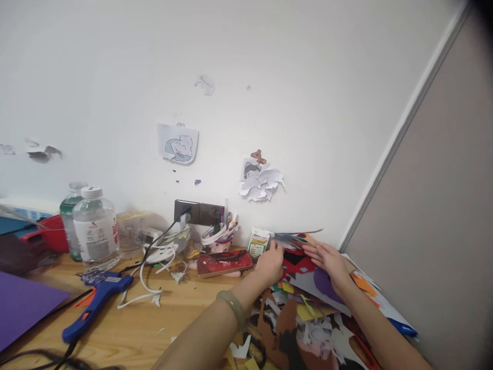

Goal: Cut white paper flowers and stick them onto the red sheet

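Nearly level, paper sheets [288, 238] run sideways; left fingers [273, 245] alongside

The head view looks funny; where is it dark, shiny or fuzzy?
In the head view, the top-right corner is black; in the head view, pale glints show on the red rectangular case; in the head view, the thin grey and orange papers by the left hand and right hand look slightly blurry.

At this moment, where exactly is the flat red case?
In the head view, the red case lies on the wooden table, a little left of centre, with the pen cup just behind it and the left hand to its right.
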{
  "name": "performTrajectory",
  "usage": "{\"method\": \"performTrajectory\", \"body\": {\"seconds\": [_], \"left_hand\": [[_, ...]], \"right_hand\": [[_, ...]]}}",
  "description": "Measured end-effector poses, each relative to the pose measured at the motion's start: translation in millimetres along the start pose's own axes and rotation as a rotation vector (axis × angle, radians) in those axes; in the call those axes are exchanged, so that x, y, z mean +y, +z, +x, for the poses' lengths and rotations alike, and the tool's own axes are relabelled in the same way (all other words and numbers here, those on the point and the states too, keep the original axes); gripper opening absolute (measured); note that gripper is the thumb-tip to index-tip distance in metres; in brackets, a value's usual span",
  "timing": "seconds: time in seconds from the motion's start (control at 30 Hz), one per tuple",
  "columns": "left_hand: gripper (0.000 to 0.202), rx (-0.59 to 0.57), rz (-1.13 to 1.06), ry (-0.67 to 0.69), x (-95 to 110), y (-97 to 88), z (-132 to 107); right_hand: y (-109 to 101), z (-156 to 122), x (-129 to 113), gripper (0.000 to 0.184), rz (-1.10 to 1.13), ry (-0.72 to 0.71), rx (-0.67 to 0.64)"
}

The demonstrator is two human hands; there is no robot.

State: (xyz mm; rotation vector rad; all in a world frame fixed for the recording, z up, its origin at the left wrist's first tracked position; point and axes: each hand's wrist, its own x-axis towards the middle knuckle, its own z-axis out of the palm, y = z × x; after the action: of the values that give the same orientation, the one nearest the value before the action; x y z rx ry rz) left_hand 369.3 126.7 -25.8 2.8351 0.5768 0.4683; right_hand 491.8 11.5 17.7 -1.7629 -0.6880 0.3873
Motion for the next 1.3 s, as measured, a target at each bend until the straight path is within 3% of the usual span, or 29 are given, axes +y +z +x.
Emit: {"method": "performTrajectory", "body": {"seconds": [0.23,0.47,0.6,0.8,1.03,1.3], "left_hand": [[0.024,-0.072,0.133,0.27,1,-7.3,3],[0.017,-0.097,0.216,0.374,8,-3.2,17],[0.019,-0.1,0.208,0.347,9,-7.7,26],[0.023,-0.047,0.115,0.203,11,-28.7,41],[0.025,-0.004,-0.075,0.135,7,-52.9,55],[0.026,0.012,-0.306,0.133,-8,-80.5,59]], "right_hand": [[-10,5,-14,0.029,0.107,0.052,0.006],[-14,-3,-27,0.029,0.036,0.062,-0.115],[-19,-10,-33,0.028,-0.065,0.077,-0.215],[-31,-18,-38,0.036,-0.121,0.073,-0.312],[-45,-18,-41,0.044,-0.085,0.089,-0.282],[-41,-18,-25,0.047,-0.007,0.164,-0.15]]}}
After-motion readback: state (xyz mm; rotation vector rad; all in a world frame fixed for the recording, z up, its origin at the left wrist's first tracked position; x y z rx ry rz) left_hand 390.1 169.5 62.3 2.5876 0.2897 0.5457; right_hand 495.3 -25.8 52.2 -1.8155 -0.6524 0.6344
